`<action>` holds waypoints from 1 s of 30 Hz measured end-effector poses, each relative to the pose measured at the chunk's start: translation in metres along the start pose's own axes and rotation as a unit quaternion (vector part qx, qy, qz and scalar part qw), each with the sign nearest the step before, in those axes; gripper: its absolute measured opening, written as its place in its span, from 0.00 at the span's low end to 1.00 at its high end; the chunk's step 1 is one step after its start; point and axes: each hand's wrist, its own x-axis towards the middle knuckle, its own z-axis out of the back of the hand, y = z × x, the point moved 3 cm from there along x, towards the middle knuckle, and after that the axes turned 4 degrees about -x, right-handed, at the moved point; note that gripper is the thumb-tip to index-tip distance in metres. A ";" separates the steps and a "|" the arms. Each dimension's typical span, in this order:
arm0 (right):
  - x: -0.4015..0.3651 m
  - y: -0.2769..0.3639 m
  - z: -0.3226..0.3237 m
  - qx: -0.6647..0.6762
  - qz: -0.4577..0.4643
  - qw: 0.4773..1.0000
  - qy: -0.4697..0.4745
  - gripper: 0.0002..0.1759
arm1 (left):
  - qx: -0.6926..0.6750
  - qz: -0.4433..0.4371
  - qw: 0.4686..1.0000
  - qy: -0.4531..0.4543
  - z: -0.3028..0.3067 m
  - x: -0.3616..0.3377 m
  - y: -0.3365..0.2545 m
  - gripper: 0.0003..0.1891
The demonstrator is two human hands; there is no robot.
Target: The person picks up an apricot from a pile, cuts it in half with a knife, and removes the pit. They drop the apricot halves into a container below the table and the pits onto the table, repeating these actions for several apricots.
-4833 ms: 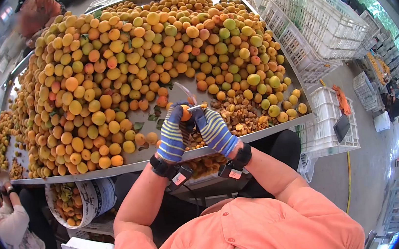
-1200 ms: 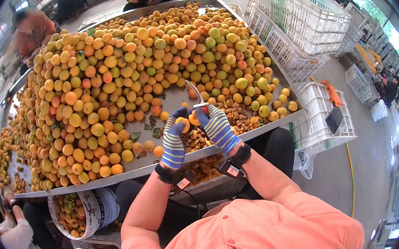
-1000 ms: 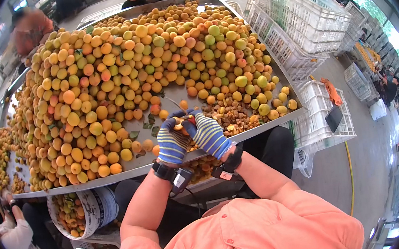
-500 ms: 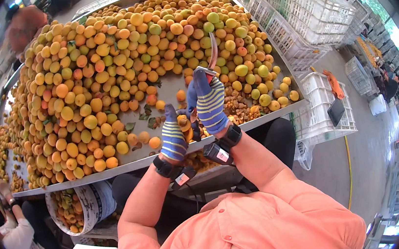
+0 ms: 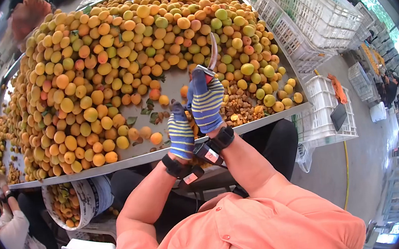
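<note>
My right hand (image 5: pixel 207 106), in a blue and yellow striped glove, grips the red handle of a curved knife (image 5: pixel 214 56). Its blade sticks up past my fist and points away from me. My left hand (image 5: pixel 181 132), gloved alike, is closed just beside and below the right one; whatever lies between its fingers is hidden. Both hands are over the near edge of a metal table (image 5: pixel 139 159) heaped with apricots (image 5: pixel 91 100). A pile of brown pits and fruit scraps (image 5: pixel 239 107) lies right of my right hand.
Left below the table stands a white bucket (image 5: pixel 86 201) with apricots inside. White plastic crates (image 5: pixel 315 13) are stacked at the right, and another crate (image 5: pixel 308 107) bears an orange glove (image 5: pixel 337 89) and a dark flat object (image 5: pixel 339 117). A co-worker's sleeve (image 5: pixel 15 231) shows far left.
My left hand has moved slightly right, closer to my right hand. The orange fruit seen between the hands before is now out of sight. The knife stays in my right hand.
</note>
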 end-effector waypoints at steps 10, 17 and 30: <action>0.019 -0.028 -0.001 0.182 -0.211 0.959 -0.052 0.27 | 0.144 -0.153 0.976 -0.063 0.004 0.012 -0.012 0.27; 0.035 -0.100 0.006 0.563 -0.288 0.763 0.134 0.22 | -0.006 -0.089 0.996 0.012 0.019 0.031 0.002 0.25; -0.001 0.005 0.022 -0.469 0.141 0.821 0.294 0.17 | -0.055 0.020 0.997 0.050 0.002 0.027 -0.011 0.33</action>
